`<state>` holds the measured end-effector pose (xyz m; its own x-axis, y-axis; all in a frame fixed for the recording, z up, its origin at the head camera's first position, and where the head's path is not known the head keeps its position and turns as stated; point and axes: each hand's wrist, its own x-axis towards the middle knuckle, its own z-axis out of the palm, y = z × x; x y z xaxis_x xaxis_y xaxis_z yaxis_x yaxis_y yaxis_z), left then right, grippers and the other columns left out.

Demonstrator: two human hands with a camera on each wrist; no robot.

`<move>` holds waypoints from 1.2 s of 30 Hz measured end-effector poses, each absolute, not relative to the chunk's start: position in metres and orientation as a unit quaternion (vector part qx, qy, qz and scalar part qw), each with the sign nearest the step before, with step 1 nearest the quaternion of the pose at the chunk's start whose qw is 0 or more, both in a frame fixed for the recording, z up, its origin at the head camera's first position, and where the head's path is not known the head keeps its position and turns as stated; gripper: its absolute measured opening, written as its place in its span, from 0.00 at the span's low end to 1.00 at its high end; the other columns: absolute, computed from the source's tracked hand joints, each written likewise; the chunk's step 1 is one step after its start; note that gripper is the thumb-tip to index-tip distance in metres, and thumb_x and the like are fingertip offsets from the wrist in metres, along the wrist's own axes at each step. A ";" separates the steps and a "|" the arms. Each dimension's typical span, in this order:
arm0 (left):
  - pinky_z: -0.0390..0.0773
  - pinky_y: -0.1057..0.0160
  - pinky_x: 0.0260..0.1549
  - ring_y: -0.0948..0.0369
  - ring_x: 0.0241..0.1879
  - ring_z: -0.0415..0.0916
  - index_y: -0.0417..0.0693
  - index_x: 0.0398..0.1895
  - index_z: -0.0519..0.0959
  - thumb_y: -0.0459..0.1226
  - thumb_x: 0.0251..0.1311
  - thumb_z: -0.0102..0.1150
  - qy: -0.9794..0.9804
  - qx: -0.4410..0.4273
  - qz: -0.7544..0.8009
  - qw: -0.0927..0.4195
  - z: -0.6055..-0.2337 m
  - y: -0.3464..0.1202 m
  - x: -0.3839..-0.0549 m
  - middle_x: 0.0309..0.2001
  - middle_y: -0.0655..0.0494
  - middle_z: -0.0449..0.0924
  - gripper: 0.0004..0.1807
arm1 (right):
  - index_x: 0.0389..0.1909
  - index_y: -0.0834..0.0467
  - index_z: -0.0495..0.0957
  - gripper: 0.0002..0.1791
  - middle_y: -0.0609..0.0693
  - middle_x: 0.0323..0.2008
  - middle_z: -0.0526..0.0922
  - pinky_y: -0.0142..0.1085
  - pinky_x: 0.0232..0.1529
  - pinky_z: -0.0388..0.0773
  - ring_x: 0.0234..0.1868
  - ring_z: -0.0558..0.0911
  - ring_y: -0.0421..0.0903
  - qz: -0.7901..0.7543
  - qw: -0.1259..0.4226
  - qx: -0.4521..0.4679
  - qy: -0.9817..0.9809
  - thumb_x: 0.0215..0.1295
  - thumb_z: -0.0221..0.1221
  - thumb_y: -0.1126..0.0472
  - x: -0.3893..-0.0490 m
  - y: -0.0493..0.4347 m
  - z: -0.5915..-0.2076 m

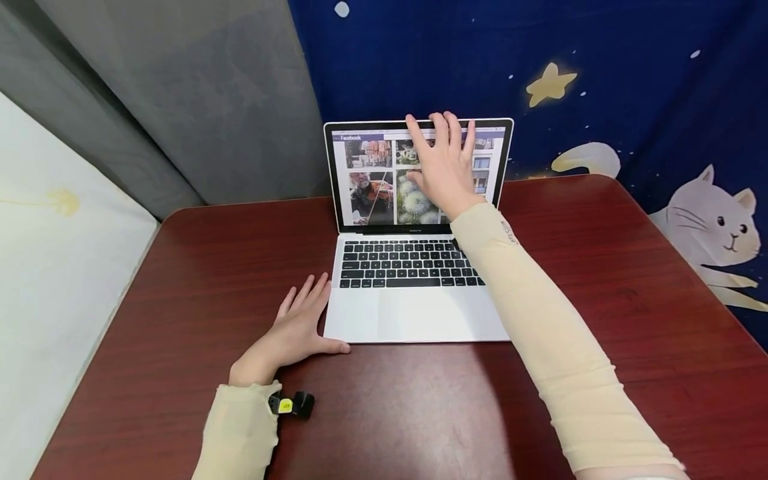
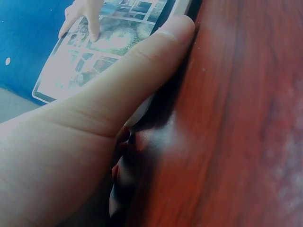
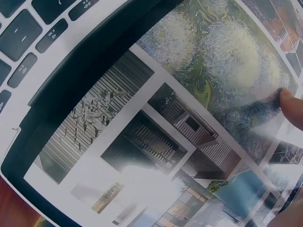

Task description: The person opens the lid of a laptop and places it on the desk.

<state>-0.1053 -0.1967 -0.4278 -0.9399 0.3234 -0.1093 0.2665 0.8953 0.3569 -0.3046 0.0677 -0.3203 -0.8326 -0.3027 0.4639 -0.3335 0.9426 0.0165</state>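
A silver laptop [image 1: 414,313] stands unfolded on the dark red table, its screen lit with a page of photos. Spread across the upper part of the screen [image 1: 372,197] is my right hand [image 1: 447,170], with fingertips at the top edge and the thumb against the display. In the right wrist view that thumb [image 3: 291,109] comes in from the right side over the photos. My left hand [image 1: 294,333] rests at the front left corner of the laptop, fingers straight along its side. Its thumb [image 2: 137,61] lies along the front edge in the left wrist view.
The table [image 1: 240,247] has a glossy wood-grain top. Behind it hang a grey curtain [image 1: 240,100] and a blue curtain [image 1: 420,53] with stars and a cat. A white panel [image 1: 60,233] borders the left side. A small black camera [image 1: 294,404] sits on the left wrist.
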 end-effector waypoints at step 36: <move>0.33 0.49 0.61 0.55 0.68 0.30 0.45 0.70 0.43 0.74 0.29 0.53 0.974 0.145 0.162 0.059 -0.430 -0.195 -0.094 0.70 0.54 0.37 0.67 | 0.68 0.43 0.25 0.60 0.57 0.68 0.32 0.57 0.60 0.26 0.66 0.27 0.55 0.010 0.144 0.180 -0.973 0.46 0.56 0.32 -0.313 0.067 -0.316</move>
